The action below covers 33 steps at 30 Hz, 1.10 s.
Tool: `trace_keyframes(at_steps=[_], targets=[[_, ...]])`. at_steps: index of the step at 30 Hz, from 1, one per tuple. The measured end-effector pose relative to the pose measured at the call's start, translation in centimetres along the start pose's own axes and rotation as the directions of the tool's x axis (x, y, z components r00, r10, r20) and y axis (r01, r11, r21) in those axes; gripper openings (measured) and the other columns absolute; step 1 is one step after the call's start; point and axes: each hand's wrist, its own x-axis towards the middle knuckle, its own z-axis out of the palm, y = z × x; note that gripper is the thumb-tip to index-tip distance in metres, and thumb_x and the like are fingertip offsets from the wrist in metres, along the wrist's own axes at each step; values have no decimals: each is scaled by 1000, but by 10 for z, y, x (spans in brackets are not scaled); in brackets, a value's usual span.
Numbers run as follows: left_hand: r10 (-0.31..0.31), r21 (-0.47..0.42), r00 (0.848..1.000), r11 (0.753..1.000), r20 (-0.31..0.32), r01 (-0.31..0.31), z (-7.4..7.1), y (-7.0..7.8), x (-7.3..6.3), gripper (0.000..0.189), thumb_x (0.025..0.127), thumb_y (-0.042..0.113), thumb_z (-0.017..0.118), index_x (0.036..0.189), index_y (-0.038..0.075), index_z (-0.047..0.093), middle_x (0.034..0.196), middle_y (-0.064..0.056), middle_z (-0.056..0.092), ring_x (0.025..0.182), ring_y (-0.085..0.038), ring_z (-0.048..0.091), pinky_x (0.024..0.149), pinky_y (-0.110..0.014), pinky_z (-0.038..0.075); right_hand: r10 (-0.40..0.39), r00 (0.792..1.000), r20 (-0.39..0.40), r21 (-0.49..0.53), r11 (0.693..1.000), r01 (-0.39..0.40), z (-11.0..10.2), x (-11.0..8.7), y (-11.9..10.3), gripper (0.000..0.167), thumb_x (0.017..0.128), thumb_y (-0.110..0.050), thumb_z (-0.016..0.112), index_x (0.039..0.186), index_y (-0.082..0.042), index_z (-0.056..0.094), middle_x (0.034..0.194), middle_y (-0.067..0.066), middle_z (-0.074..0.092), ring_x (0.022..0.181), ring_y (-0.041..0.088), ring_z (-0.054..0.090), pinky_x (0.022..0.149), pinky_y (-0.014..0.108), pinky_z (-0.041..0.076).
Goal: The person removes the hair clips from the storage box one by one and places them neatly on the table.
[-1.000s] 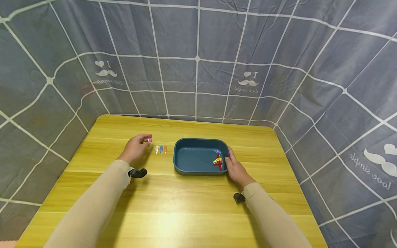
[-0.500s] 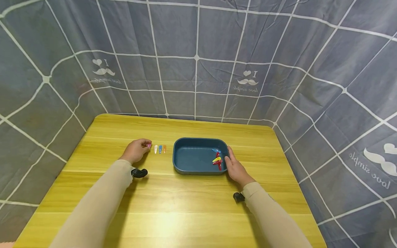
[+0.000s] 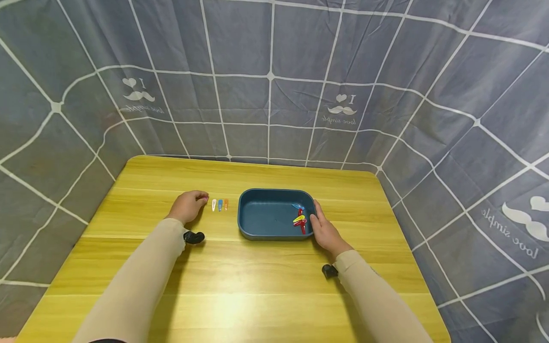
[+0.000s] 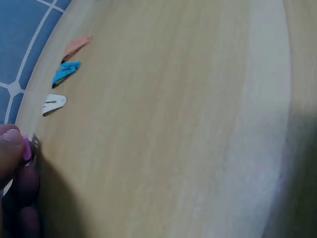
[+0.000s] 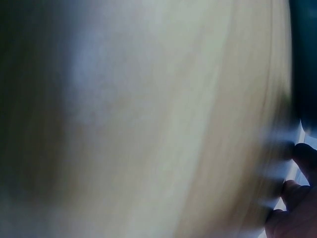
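Note:
My left hand (image 3: 187, 206) pinches a pink hair clip (image 4: 27, 148) between thumb and fingers, low over the table at the left. Just right of it, a white hair clip (image 3: 214, 205), a blue hair clip (image 3: 220, 205) and an orange hair clip (image 3: 226, 204) lie in a row. My right hand (image 3: 329, 235) grips the right end of a dark blue rectangular bin (image 3: 274, 237), thumb over the rim and fingers along the outside. Inside its right part lie a yellow hair clip (image 3: 299, 218), red clips (image 3: 303, 227) and a light blue clip (image 3: 298, 206).
The wood-grain table (image 3: 240, 281) stands against a grey checked curtain (image 3: 240, 100), which hangs behind it and at both sides. Black wrist cameras sit under both cuffs. In the right wrist view, the bin's dark side (image 5: 304, 59) shows at the edge.
My left hand has come down with the pink clip to the left end of the row of clips. The right hand keeps its grip on the bin. The head view has shifted slightly.

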Motion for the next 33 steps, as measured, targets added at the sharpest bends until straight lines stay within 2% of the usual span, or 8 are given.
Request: trace_keyframes(at_steps=[10, 21, 33], targets=[[-3, 36, 1000, 999, -11, 4, 3, -1, -1, 36, 112, 24, 52, 143, 10, 65, 148, -18, 63, 143, -46, 50, 120, -62, 37, -12, 1000, -5, -6, 1000, 12, 1, -1, 0, 62, 116, -42, 27, 171, -28, 2, 169, 23, 31, 151, 51, 38, 125, 66, 26], [31, 97, 998, 995, -46, -27, 5, 0, -3, 35, 111, 24, 56, 138, 6, 69, 144, -22, 61, 137, -46, 54, 116, -62, 42, -15, 1000, -8, -7, 1000, 15, 2, 2, 3, 62, 116, -41, 26, 171, -28, 1, 169, 24, 32, 151, 52, 38, 125, 66, 27], [38, 74, 996, 997, -86, -32, 12, -4, -5, 32, 112, 22, 54, 134, 7, 71, 136, -22, 61, 131, -45, 57, 113, -62, 44, -14, 1000, 1, 3, 1000, 14, -1, 0, 0, 63, 116, -43, 27, 171, -30, 0, 169, 23, 33, 151, 51, 39, 126, 65, 26]])
